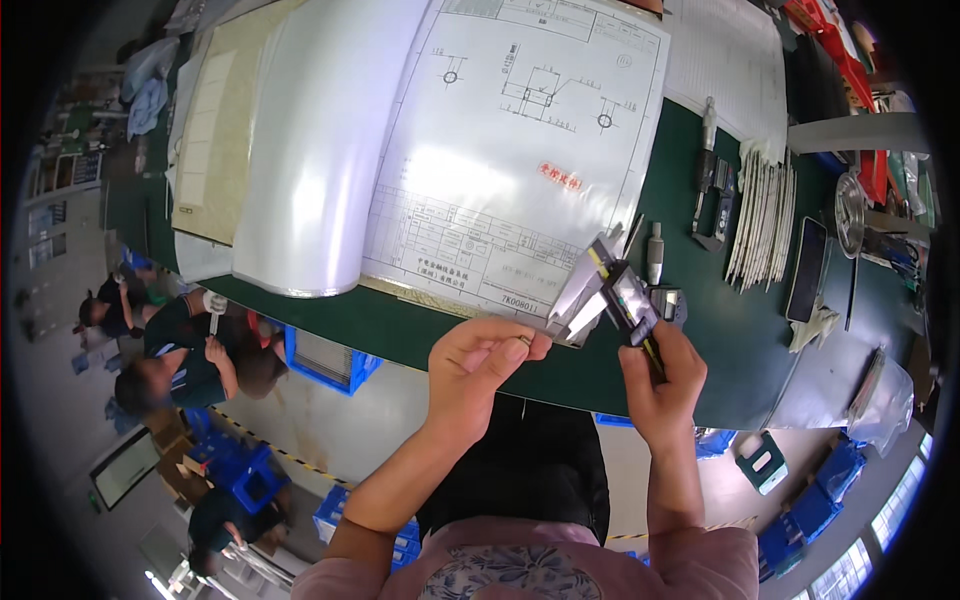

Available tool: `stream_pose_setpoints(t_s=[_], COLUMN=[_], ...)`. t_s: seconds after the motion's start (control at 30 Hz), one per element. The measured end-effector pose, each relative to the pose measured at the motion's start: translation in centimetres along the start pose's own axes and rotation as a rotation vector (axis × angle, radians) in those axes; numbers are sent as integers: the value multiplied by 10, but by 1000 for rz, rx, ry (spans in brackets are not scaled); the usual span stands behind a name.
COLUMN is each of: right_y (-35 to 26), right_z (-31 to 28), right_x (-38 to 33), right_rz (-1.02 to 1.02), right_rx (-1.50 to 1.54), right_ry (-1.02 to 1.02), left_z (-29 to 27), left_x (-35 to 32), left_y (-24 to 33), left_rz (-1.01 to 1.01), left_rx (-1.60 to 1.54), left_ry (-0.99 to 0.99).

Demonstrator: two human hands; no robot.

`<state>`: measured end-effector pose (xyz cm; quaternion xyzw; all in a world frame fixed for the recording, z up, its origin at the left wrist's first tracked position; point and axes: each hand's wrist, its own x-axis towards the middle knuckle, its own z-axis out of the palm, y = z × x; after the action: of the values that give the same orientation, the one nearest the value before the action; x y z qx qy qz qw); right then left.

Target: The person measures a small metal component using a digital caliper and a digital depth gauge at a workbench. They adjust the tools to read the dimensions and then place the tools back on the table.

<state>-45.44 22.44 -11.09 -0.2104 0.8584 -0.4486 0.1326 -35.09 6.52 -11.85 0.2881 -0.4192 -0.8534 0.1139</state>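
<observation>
Between the thumb and fingertips of my left hand [468, 375] is a small brass-coloured metal part [524, 341], mostly hidden by the fingers. My right hand [664, 385] is closed around a digital caliper [630, 305], whose jaws point up and left beside the small part. I see no contact between jaws and part. Beyond both hands an open binder shows a technical drawing [520, 150] in a clear sleeve, with the caliper's jaws over its lower right corner. A micrometer [655, 255] lies just behind the caliper and is partly covered by it.
On the green table [740, 360] to the right lie another digital micrometer [712, 190], a stack of thin pale strips [762, 220] and a dark phone [806, 270]. Blue crates [325, 360] stand below the table edge. Several people sit farther off at the left.
</observation>
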Motion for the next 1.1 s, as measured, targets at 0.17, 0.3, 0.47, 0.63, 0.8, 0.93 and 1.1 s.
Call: stream_pose_setpoints(t_s=[0.17, 0.3, 0.47, 0.63, 0.8, 0.93, 1.1], right_y=[-1, -1, -3, -2, -1, -3, -2], right_z=[1, 3, 4, 6, 2, -1, -1], right_x=[-1, -2, -2, -1, 3, 7, 8], right_rz=[-7, 27, 19, 5, -79, -118, -164], right_rx=[3, 17, 14, -20, -114, -210, -185], right_ry=[-26, -21, -21, 9, 47, 41, 57], left_z=[2, 2, 3, 2, 0, -5, -5], left_x=[-1, 0, 1, 1, 2, 4, 4], left_y=[3, 6, 7, 6, 4, 5, 2], left_rz=[12, -13, 4, 13, 7, -18, -39], left_rx=[-30, -7, 16, 29, 80, -57, -27], left_ry=[-7, -12, -10, 11, -2, -106, -36])
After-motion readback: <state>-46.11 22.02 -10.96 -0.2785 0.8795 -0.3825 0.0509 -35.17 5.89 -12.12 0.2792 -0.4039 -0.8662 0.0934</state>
